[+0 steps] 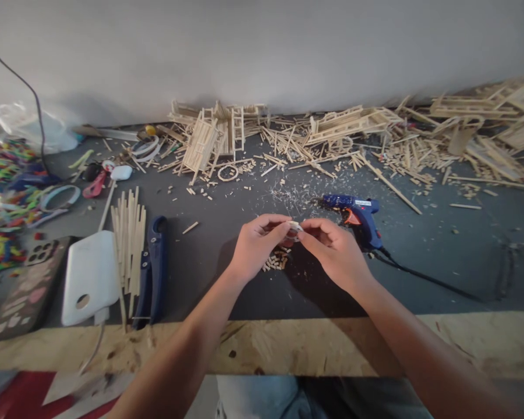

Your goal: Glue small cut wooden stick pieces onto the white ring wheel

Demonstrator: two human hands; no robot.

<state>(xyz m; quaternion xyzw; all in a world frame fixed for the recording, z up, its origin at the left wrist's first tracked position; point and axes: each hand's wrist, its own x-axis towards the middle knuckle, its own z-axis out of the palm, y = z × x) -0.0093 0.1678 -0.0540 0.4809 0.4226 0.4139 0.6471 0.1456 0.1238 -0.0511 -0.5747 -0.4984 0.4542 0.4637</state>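
Observation:
Between my two hands is a small pale ring (294,231), partly covered by my fingers, with a light wooden bit on its upper edge. My left hand (257,245) pinches its left side with thumb and fingers. On the right side, my right hand (332,249) grips it the same way. Just below the hands lies a small heap of short cut stick pieces (276,260) on the dark tabletop (201,273). A blue glue gun (361,216) with an orange trigger rests to the right of my right hand, its black cord running right.
Stick models (213,137) and loose sticks line the wall. On the left are a blue cutter (153,267), a bundle of sticks (130,238), a white power bank (91,278), a phone (30,285) and colourful pieces (2,250). A wooden edge (297,346) runs along the front.

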